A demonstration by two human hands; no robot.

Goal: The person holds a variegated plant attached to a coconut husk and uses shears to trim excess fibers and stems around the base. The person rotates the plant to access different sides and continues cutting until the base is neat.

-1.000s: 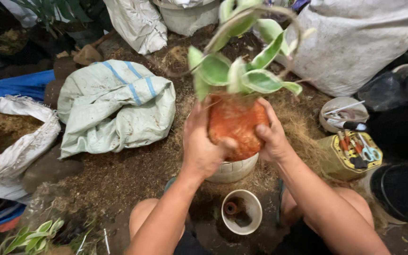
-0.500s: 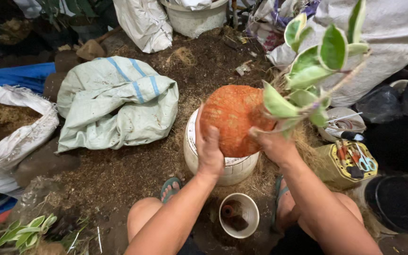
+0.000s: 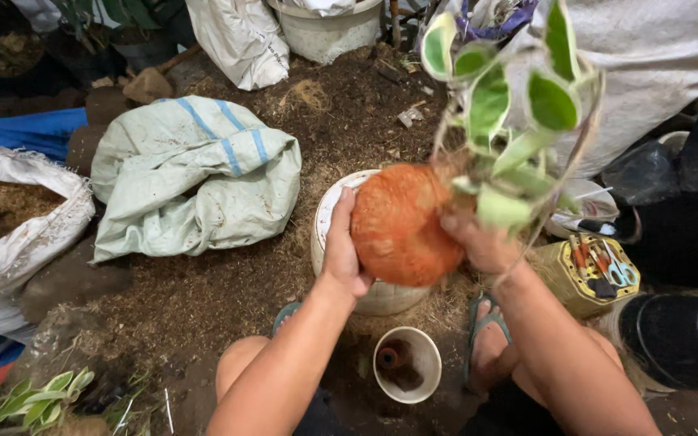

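Note:
I hold a plant with green, white-edged leaves (image 3: 490, 101) tipped to the right; its orange-brown root ball (image 3: 401, 222) faces me. My left hand (image 3: 341, 242) presses flat on the ball's left side. My right hand (image 3: 478, 238) grips its right side by the stems. Both hands keep the ball just over a white pot (image 3: 365, 295) on the ground. A smaller white cup (image 3: 408, 365) with dark bits inside stands between my feet.
A green-white sack with blue stripes (image 3: 195, 173) lies left. An open white sack of brown fibre (image 3: 10, 214) is at far left. A yellow tin of tools (image 3: 591, 274) sits right, with big white sacks (image 3: 656, 64) behind. Loose fibre covers the ground.
The plant has been tipped from upright over to the right, so its root ball now faces me. My hands have shifted around the ball with it.

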